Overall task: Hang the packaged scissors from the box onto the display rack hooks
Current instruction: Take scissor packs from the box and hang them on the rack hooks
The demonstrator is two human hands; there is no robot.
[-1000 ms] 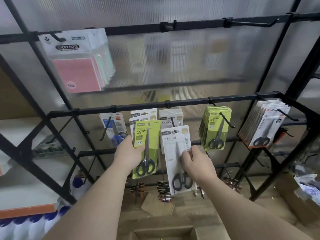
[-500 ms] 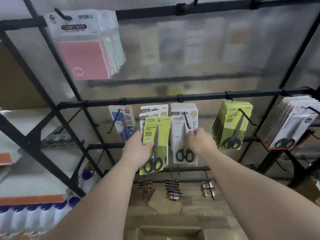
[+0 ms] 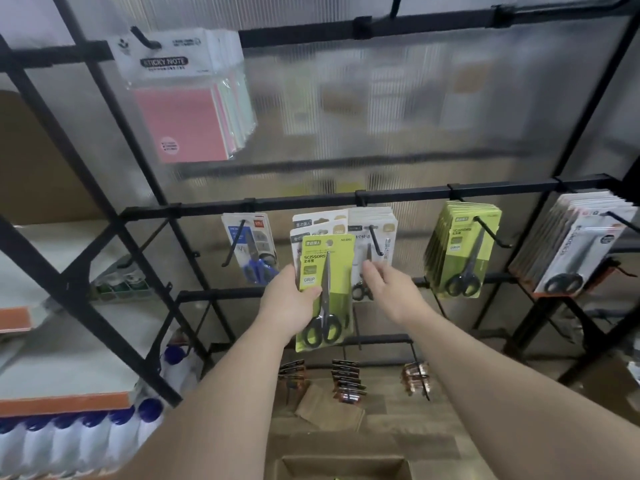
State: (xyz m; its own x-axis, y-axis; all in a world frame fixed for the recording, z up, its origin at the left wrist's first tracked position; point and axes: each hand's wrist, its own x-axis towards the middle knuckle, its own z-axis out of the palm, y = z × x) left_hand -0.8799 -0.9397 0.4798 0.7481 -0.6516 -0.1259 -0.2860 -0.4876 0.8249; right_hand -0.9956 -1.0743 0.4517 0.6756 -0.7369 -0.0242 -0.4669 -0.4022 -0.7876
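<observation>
My left hand (image 3: pixel 290 304) grips a stack of packaged scissors, with a green pack (image 3: pixel 327 268) of black-handled scissors in front and white packs behind it. My right hand (image 3: pixel 387 287) is open, fingers spread, just off the white scissors pack (image 3: pixel 375 233) that hangs on the middle hook (image 3: pixel 375 241) of the black rack bar (image 3: pixel 398 195). More green packs (image 3: pixel 462 249) hang on the hook to the right, and a blue-handled pack (image 3: pixel 254 252) hangs to the left. The cardboard box (image 3: pixel 341 465) sits open at the bottom edge.
Grey-white scissors packs (image 3: pixel 575 242) hang at the far right. Sticky note packs (image 3: pixel 187 98) hang on the upper bar, which has bare hooks further right. Small brown packs (image 3: pixel 348 377) hang on low hooks. White bottles with blue caps (image 3: pixel 79 441) stand at the lower left.
My right hand carried the white pack up to the middle hook, hung it there and let go. My left hand kept its stack. The view has moved closer to the rack.
</observation>
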